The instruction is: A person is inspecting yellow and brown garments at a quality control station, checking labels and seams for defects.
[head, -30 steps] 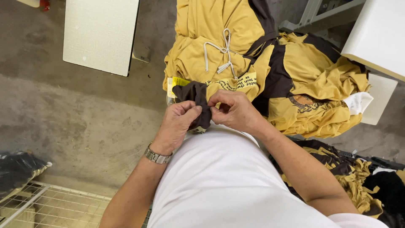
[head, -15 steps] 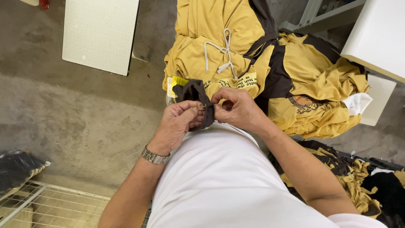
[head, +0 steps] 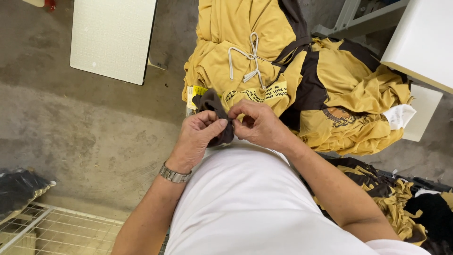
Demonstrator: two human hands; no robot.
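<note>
Cloth piece (head: 214, 106) before garment pile (head: 302, 71) (touching).

Lighting: even, soft, overhead; bright without glare. Shadows: faint, on concrete floor (head: 94, 132). Focus: sharp throughout. Edges: slight wide-angle stretching. Blur: none noted

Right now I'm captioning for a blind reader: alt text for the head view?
Both hands, left hand and right hand, pinch a small dark cloth over a pile of mustard garments. A white board lies on the concrete floor.
</note>
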